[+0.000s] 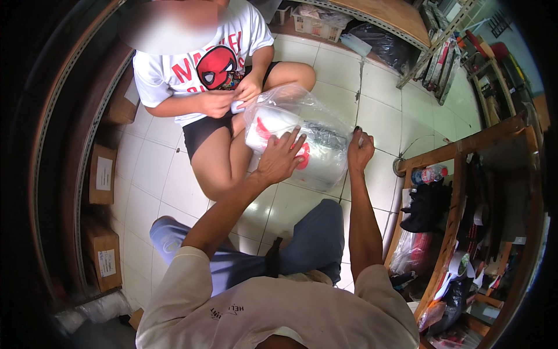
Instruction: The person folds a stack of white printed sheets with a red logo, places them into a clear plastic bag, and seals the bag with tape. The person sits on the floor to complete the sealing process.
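A large clear plastic bag [325, 168] lies on the tiled floor in front of me, with white, red-printed contents and a dark grey patch showing through it. My left hand [280, 156] rests on top of the bag, palm down and fingers spread. At the bag's right end, my right hand [360, 151] pinches the plastic edge between thumb and fingers. Across from me sits another person in a white printed T-shirt [203, 70], both hands [232, 98] together over a small white item beside the bag's far left corner. What that item is, I cannot make out.
Cardboard boxes [104, 256] stand on a shelf at the left. On the right, a wooden rack [442, 154] holds a plastic bottle [429, 174], black cloth and bags. A white basket [319, 24] and a black plastic bag [381, 45] sit under a bench at the back.
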A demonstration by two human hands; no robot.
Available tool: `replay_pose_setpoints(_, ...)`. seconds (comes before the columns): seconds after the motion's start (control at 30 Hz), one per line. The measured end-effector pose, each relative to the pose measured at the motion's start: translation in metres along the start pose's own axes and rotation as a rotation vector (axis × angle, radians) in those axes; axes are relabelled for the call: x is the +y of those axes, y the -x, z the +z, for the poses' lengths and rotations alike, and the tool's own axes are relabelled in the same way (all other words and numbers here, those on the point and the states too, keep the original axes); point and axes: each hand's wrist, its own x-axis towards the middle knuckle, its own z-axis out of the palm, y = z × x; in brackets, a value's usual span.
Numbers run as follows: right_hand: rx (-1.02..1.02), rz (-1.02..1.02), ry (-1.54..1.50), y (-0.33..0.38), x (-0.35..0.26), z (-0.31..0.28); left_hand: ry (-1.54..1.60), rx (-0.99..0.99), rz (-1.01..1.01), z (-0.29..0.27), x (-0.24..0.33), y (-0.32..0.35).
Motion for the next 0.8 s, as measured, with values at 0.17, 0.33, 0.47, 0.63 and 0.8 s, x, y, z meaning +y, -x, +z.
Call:
replay_pose_setpoints(0.17,-0.332,-0.308,-0.076,-0.016,-0.05,-0.021,0.107,-0.08,-0.073,0.007,0.003,-0.015)
replay_pose_setpoints(0.33,-0.75,-0.237,0.428,-0.039,-0.111,0.041,0.077,-0.023,-0.021,0.018,0.002,-0.012)
replay_pose_setpoints(0.47,-0.698,0.068,0.343,-0.061,-0.103,0.069,0.109,-0.034,0.03,0.011,0.003,-0.02)
replay_pose_setpoints(0.63,-0.43,-0.654,0.151,-0.008,-0.106,0.033,0.127,-0.171,0.043,0.023,-0.001,-0.033)
replay_pose_setpoints(0.8,-0.403,-0.688,0.196,0.032,-0.097,-0.007,0.087,-0.208,0.074,0.036,0.018,-0.056)
